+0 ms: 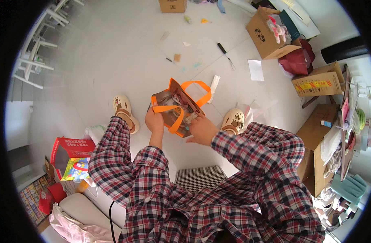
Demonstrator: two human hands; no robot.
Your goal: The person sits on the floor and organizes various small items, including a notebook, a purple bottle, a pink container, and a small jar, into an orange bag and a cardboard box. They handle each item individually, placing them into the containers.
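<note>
Between my feet stands an orange tote bag with a dark inner side and two orange strap handles, its mouth toward me. My left hand is closed on the bag's left rim beside the near handle. My right hand is at the right side of the mouth, its bent fingers reaching over the rim among the contents. Its thumb lies lower, outside the bag, and the fingertips are partly hidden. Inside, a jumble of small clear and brownish packets shows; their kind is unclear.
Around the bag lie a white rolled item, a black-handled whisk-like tool, a white sheet and small scraps. Cardboard boxes line the right side. A red bag stands left, white chairs farther off.
</note>
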